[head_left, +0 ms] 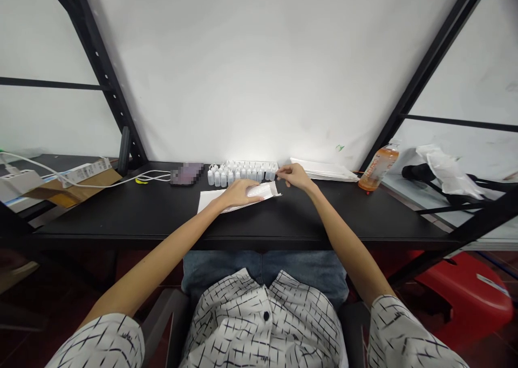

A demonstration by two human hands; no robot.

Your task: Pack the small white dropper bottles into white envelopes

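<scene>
Left hand (239, 193) clasps a pouch (267, 190); right hand (295, 176), half-curled by bottles (238, 175), hold unclear; phone (186, 174), envelopes (326, 170), drink (378, 168) near desk's (315, 217) back edge.

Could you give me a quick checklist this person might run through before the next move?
1. White packet held steady: ok, the left hand grips it.
2. Inside of the packet free: cannot tell, too little of it shows.
3. Right hand grip: cannot tell; its fingertips are by the right end of the small bottles.
4. Small bottles upright: ok, they stand close together beyond the packet.
5. Orange drink bottle clear of both hands: ok, it is well to the right.
</scene>
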